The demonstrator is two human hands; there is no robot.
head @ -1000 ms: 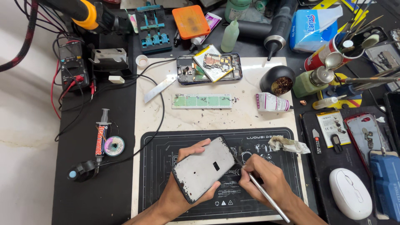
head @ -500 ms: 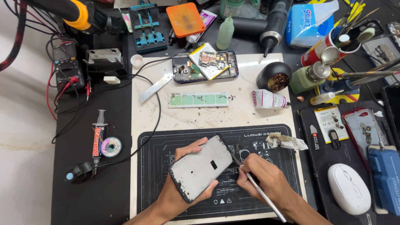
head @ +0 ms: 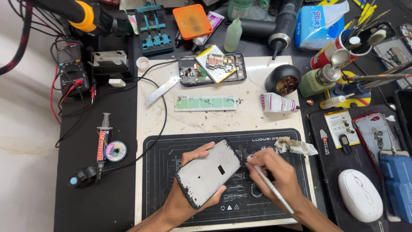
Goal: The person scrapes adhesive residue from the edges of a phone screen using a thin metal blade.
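My left hand point(head: 189, 189) holds a grey phone back panel point(head: 209, 173) tilted above the black repair mat point(head: 163, 172), its inner side facing up with a small dark cutout in the middle. My right hand point(head: 274, 174) grips a thin silver tool point(head: 271, 188) like a pen, its tip close to the panel's right edge. An opened phone point(head: 211, 68) with exposed circuit boards lies at the far side of the white board point(head: 257, 118).
A green strip point(head: 205, 103), a metal blade point(head: 162, 91) and a small white tube point(head: 277, 103) lie on the white board. A crumpled wipe point(head: 296, 146) sits on the mat's right. A white mouse point(head: 360, 195), bottles, a syringe point(head: 102, 139) and cables surround the work area.
The view has shifted slightly. Both hands stay at the mat; the right hand's tool tip has edged closer to the panel's right edge.
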